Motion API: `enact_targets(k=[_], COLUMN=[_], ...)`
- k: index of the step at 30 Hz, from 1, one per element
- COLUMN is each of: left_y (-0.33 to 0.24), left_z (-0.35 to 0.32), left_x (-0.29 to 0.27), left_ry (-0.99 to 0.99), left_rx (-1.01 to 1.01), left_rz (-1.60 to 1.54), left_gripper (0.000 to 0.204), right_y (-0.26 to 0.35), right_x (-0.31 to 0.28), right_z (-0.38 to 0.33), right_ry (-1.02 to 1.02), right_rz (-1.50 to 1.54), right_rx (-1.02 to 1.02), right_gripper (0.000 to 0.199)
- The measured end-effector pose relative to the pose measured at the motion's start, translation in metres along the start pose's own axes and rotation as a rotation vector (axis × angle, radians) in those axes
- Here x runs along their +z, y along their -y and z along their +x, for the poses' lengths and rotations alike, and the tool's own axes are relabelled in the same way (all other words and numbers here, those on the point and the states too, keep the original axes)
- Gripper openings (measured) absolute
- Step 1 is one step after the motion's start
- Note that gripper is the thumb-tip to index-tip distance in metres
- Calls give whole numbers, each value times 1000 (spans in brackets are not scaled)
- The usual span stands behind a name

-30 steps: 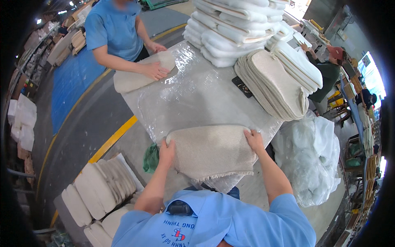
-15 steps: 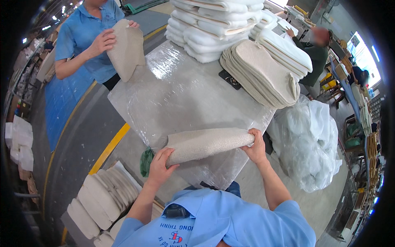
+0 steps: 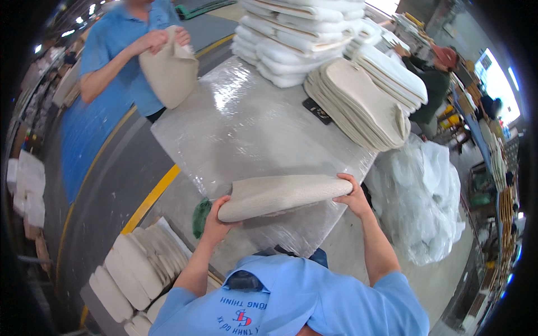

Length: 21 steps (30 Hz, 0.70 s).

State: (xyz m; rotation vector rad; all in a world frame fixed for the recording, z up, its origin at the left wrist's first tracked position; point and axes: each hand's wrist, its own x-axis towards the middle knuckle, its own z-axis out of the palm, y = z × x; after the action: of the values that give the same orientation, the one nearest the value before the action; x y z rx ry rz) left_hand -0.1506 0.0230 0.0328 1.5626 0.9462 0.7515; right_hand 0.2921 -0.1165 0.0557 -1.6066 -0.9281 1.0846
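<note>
The beige fabric cover (image 3: 284,196) has tilted from flat, its ends clasped by left hand (image 3: 217,217) and right hand (image 3: 353,196), sensible holds for something seemingly light and soft.

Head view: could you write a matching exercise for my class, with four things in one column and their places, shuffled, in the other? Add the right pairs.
Things
1. Beige cloth at mid-picture
2. Tall white stack
3. Clear plastic bundle
4. Crumpled green thing

Places
A. Right of the table
B. Held at its ends by the wearer's left hand and right hand
C. Just left of the wearer's left hand
D. At the table's far side

Right pairs: 1-B, 2-D, 3-A, 4-C
</note>
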Motion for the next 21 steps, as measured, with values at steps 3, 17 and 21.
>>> enact_targets(k=[3, 17, 21], left_y=[49, -127, -109], left_z=[-1, 12, 0], left_x=[-4, 36, 12], left_ry=[-70, -86, 166], left_rx=[-1, 140, 133], left_rz=[-162, -170, -217], left_gripper=[80, 79, 111], right_y=[5, -27, -6], right_x=[6, -5, 8], right_z=[8, 17, -3], right_ry=[35, -276, -294], right_rz=[174, 644, 440], right_rx=[92, 336, 360], right_gripper=[91, 74, 73])
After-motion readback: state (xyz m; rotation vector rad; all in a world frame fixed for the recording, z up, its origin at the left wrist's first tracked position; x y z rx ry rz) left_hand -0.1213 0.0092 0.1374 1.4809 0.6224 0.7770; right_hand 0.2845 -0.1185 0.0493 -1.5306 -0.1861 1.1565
